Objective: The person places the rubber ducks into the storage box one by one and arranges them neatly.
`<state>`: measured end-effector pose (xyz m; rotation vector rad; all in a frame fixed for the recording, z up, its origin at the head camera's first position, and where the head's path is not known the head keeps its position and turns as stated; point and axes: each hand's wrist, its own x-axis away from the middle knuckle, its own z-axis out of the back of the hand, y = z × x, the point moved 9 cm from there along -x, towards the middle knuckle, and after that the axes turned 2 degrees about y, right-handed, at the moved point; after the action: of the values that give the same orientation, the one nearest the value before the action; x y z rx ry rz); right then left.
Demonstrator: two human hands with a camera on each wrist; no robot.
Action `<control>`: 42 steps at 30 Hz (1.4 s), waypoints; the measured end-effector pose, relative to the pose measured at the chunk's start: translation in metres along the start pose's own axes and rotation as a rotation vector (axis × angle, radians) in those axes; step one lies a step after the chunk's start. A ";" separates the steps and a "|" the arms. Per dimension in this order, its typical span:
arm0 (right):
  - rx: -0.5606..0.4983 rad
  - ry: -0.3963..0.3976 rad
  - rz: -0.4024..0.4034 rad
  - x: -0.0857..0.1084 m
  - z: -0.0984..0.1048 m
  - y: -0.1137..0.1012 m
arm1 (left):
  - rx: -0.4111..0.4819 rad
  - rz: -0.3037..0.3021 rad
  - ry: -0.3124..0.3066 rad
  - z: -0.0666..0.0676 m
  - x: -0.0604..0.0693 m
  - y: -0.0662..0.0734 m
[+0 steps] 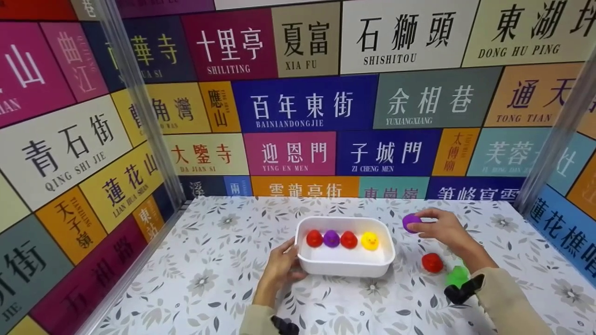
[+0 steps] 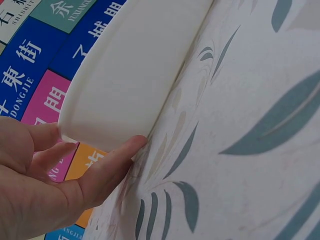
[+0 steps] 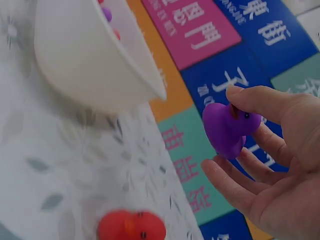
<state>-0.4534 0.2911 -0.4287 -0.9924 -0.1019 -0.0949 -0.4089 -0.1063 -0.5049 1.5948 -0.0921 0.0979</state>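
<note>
A purple rubber duck [image 3: 223,132] is pinched between the thumb and fingers of my right hand [image 1: 442,229], up off the table to the right of a white plastic box [image 1: 344,268]. With my left hand [image 1: 281,263] I hold the box by its left end, the thumb low against its wall [image 2: 125,85]. Inside the box, in a row, sit a red duck [image 1: 314,238], another purple duck [image 1: 331,238], a second red duck [image 1: 348,240] and a yellow duck [image 1: 370,241]. Below my right hand lie a red duck [image 1: 432,263] and a green duck [image 1: 457,275], the green one partly hidden by the wrist camera.
The table [image 1: 223,279] has a white cover printed with grey leaves and flowers. Behind it stands a wall [image 1: 302,104] of coloured panels with Chinese characters. Clear upright edges [image 1: 144,102] rise at the back corners.
</note>
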 end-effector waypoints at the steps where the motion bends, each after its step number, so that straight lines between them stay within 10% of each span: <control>1: -0.014 -0.001 0.018 0.001 -0.003 -0.006 | 0.001 0.001 0.001 0.000 0.000 0.000; 42: -0.149 -0.159 0.176 0.010 -0.141 -0.073 | 0.014 -0.038 -0.005 -0.002 -0.001 0.004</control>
<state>-0.4468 0.1330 -0.4434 -1.1532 -0.1544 0.1401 -0.4100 -0.1048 -0.5007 1.6099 -0.0650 0.0647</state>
